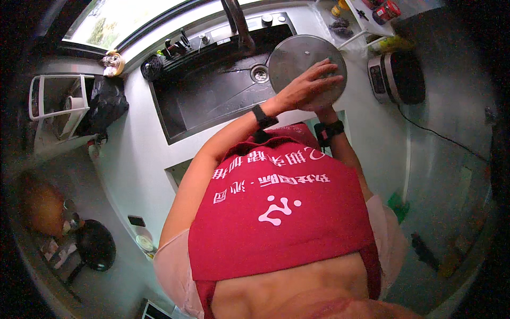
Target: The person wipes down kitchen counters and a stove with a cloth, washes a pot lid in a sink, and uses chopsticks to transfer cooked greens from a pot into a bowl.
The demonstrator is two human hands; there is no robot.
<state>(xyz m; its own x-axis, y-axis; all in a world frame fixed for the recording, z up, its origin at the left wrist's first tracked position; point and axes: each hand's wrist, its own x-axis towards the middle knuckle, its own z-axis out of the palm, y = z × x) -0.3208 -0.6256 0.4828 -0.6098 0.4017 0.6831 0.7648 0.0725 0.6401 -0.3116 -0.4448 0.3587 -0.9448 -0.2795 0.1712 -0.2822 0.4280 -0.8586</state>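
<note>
A round grey metal disc, perhaps a lid or a pan's base (297,56), is tilted up over the right end of the dark sink (207,95). My left hand (318,81) lies across its face with the fingers spread. Something small and green shows at the fingertips, too little of it to name. My right hand (326,113) is at the disc's near edge, mostly hidden behind it, and appears to grip it there. A dark faucet (243,32) rises behind the sink, and the metal drain (260,74) lies just left of the disc.
To the right stands a black and silver appliance (380,79) with a cord. A white rack (354,38) holds jars at the back right. On the left are a white wire rack (59,115) and a black plastic bag (109,99). A black frying pan (95,245) sits at lower left.
</note>
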